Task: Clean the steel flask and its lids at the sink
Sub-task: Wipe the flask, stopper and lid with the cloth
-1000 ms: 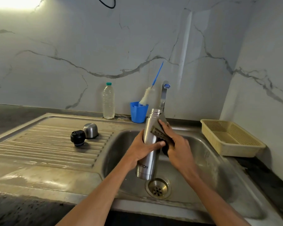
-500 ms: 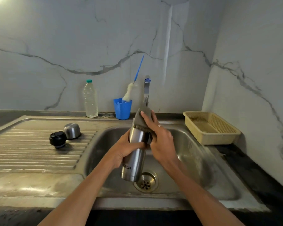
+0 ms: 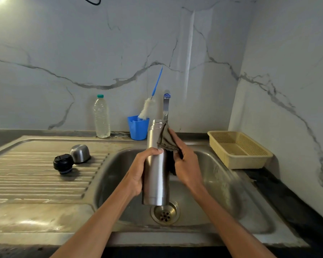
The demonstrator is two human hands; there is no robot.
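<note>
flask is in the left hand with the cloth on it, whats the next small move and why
Probably slide the grey scrub cloth down the body of the open steel flask. The right hand presses the cloth only near the neck, while the left hand grips the middle over the steel sink, so the lower half looks unwiped.

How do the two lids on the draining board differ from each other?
The black lid is dark and matt; the steel lid is shiny metal. The black lid has a ridged edge, while the steel lid is a smooth dome. The black lid lies nearer the person, the steel lid behind it. Both rest on the draining board.
</note>
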